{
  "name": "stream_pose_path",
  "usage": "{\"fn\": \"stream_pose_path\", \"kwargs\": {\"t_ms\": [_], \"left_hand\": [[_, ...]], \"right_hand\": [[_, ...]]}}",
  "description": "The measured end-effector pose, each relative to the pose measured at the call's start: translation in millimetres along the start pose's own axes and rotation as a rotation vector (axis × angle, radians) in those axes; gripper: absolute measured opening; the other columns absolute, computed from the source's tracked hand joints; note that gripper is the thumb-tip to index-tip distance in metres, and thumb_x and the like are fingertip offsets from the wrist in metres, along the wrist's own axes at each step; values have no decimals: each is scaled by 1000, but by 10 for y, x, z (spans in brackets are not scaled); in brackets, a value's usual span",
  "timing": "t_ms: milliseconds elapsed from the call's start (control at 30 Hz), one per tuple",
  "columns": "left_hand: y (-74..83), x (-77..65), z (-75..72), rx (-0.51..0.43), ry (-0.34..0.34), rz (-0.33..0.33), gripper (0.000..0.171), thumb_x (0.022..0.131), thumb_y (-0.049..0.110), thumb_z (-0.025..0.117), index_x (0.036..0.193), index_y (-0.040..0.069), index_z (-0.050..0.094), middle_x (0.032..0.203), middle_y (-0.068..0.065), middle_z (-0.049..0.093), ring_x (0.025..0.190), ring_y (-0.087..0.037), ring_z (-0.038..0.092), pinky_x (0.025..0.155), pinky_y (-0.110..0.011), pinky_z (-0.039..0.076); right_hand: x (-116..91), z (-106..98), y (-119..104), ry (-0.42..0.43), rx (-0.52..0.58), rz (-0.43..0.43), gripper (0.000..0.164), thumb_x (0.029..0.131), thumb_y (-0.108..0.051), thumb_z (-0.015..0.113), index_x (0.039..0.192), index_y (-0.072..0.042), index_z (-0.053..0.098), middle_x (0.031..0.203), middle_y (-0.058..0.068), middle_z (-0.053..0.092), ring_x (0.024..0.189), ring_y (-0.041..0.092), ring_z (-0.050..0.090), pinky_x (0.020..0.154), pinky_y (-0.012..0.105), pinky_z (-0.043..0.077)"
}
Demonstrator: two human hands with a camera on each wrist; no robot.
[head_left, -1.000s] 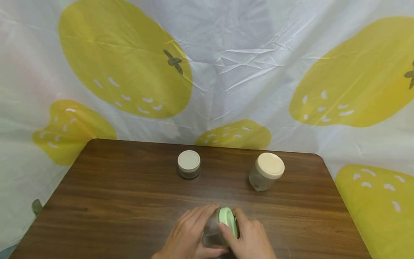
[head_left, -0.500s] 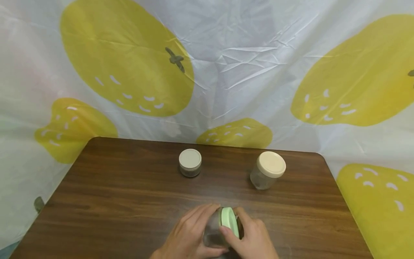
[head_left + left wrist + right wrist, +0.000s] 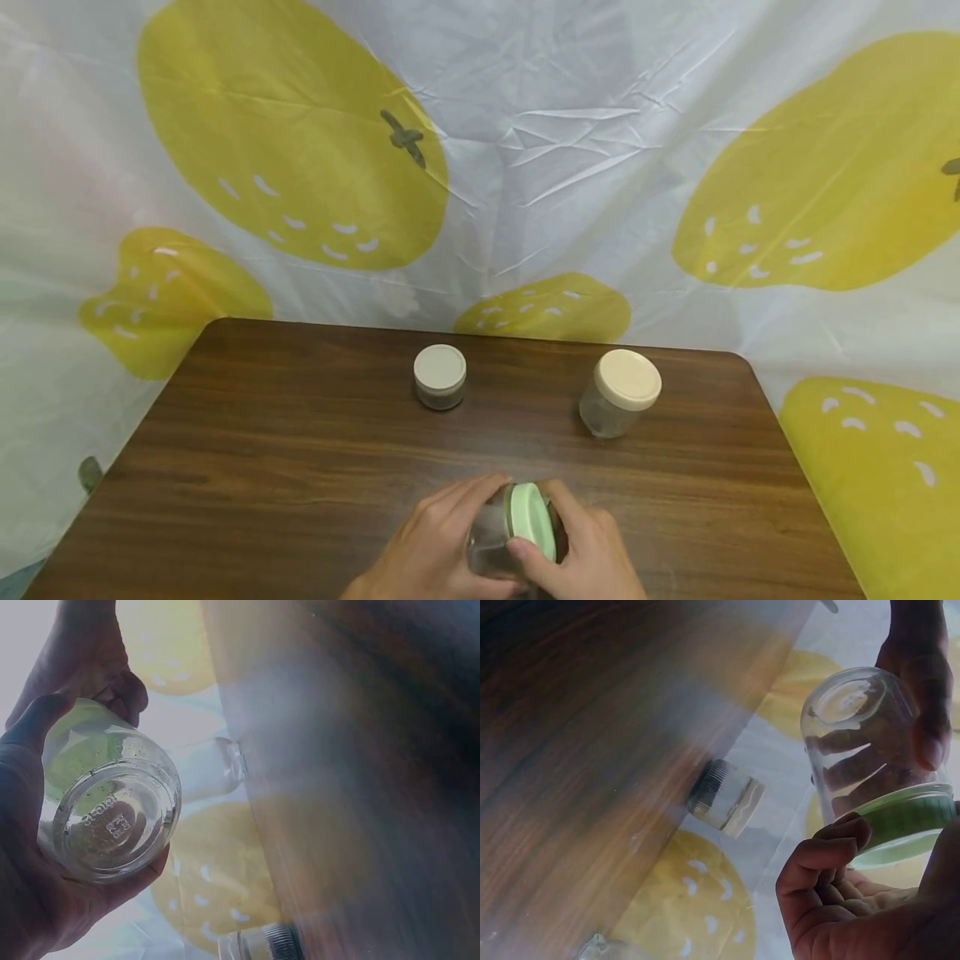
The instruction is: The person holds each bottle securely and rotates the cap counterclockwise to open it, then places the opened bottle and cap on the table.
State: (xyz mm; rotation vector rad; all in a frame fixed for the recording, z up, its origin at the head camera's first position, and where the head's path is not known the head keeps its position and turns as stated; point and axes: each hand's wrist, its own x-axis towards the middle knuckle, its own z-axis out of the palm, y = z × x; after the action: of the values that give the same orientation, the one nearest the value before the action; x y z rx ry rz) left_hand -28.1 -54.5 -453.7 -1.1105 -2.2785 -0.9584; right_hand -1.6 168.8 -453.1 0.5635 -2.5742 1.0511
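Brown table (image 3: pixel 262 433), fruit-print cloth (image 3: pixel 540 200) behind, and we see the jar (image 3: pixel 489 537) at the near side, tipped over, long axis running left to right, left hand (image 3: pixel 429 537) gripping its body, right hand (image 3: pixel 591 546) pinching the green lid (image 3: pixel 532 517).

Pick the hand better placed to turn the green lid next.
The right hand, probably: it grips the green lid at its edge, while the left hand holds the glass jar around its body.
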Motion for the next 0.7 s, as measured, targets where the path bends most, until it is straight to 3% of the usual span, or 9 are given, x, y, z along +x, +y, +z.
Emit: {"fn": "stream_pose_path", "kwargs": {"t_ms": [167, 400, 700], "left_hand": [[6, -3, -21, -1, -7, -12, 92, 67, 52, 97, 139, 9, 59, 121, 3, 73, 102, -7, 72, 90, -24, 60], [26, 25, -36, -20, -18, -20, 87, 69, 53, 96, 138, 13, 60, 123, 7, 71, 106, -4, 70, 93, -23, 59], [38, 6, -62, -25, -60, -45, 91, 69, 58, 95, 140, 14, 60, 124, 7, 71, 109, -3, 69, 94, -22, 59]], "right_hand": [[18, -9, 22, -14, 34, -45, 42, 86, -47, 81, 118, -24, 65, 76, -18, 63, 65, -11, 52, 54, 9, 42], [42, -57, 129, -73, 93, -149, 57, 87, -51, 81, 131, -19, 62, 97, -9, 73, 83, -3, 64, 67, 17, 54], [46, -123, 217, -171, 125, -205, 75, 88, -58, 79, 146, -19, 53, 119, -10, 70, 99, -1, 65, 79, 24, 58]]}}
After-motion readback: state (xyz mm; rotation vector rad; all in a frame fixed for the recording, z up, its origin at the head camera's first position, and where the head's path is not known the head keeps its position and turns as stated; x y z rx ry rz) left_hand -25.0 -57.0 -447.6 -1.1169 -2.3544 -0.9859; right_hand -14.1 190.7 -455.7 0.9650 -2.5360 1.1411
